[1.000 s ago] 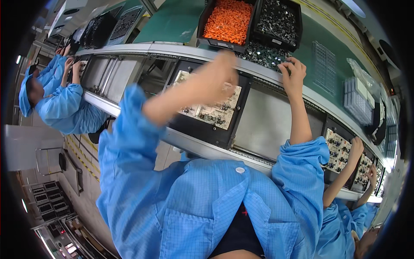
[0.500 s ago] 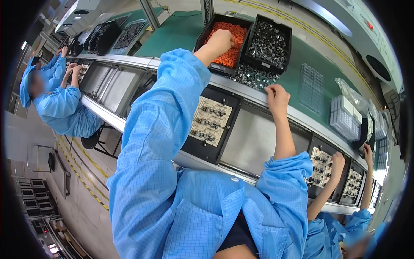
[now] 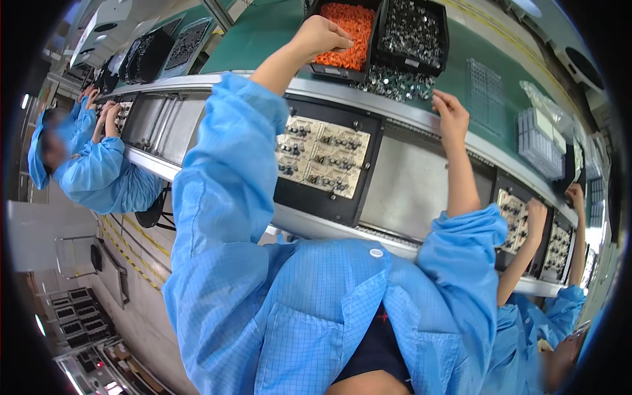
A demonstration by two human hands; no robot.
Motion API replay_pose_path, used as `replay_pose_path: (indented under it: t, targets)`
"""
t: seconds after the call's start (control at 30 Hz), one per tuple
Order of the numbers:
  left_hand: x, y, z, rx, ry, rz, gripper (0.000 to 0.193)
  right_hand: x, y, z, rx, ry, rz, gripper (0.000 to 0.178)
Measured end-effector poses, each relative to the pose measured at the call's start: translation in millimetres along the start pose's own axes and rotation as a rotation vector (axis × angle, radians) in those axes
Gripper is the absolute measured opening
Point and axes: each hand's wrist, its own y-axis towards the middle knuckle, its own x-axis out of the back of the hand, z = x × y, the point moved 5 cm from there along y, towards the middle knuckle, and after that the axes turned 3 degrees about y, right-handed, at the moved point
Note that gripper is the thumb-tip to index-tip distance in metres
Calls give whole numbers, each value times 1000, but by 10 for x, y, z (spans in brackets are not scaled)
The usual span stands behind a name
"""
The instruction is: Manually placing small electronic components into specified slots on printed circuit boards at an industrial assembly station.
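My left hand (image 3: pixel 321 38) is raised over the left side of a black bin of small orange parts (image 3: pixel 352 27), its fingers pressed together. Whatever may be between those fingertips is too small to make out. By the bench edge, my right hand (image 3: pixel 453 120) has its thumb and fingers pinched near a loose pile of small black and silver parts (image 3: pixel 398 84). What it holds, if anything, does not show. A second bin of black and silver parts (image 3: pixel 413 36) stands beside the orange one. Below my hands lies a circuit board panel (image 3: pixel 322 155) in a black carrier (image 3: pixel 372 164).
Along the bench runs a conveyor rail (image 3: pixel 368 99). Clear plastic trays (image 3: pixel 486 95) and stacked white trays (image 3: pixel 543 145) sit to the right on the green mat (image 3: pixel 263 39). Co-workers in blue, one (image 3: pixel 108 171) at left and another's hand (image 3: pixel 536 220) at right, work close by.
My left hand has drawn back from inside the orange bin toward its near left side. My right hand has moved slightly right of the loose pile. The carrier shows more fully.
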Motion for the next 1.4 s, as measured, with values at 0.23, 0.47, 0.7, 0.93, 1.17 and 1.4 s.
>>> replay_pose_path:
  t: [0.23, 0.47, 0.7, 0.93, 1.17, 1.4]
  targets:
    - [-86, -1046, 39, -127, 281, 262, 19, -260, -913, 905, -265, -14, 400, 17]
    - [-361, -1356, 364, -75, 394, 247, 15, -116, -1336, 872, -428, 336, 316, 15]
    - [-500, -1368, 414, -135, 532, 298, 15, 67, -1313, 774, -434, 360, 195, 17]
    - [-541, -1318, 423, -164, 615, 307, 13, -37, -1356, 857, -432, 365, 216, 14]
    - [-538, -1287, 407, -188, 663, 359, 17, -34, -1344, 859, -414, 285, 203, 16]
    - [-528, -1228, 454, -205, 663, 405, 18, -80, -1344, 847, -388, 323, 207, 17]
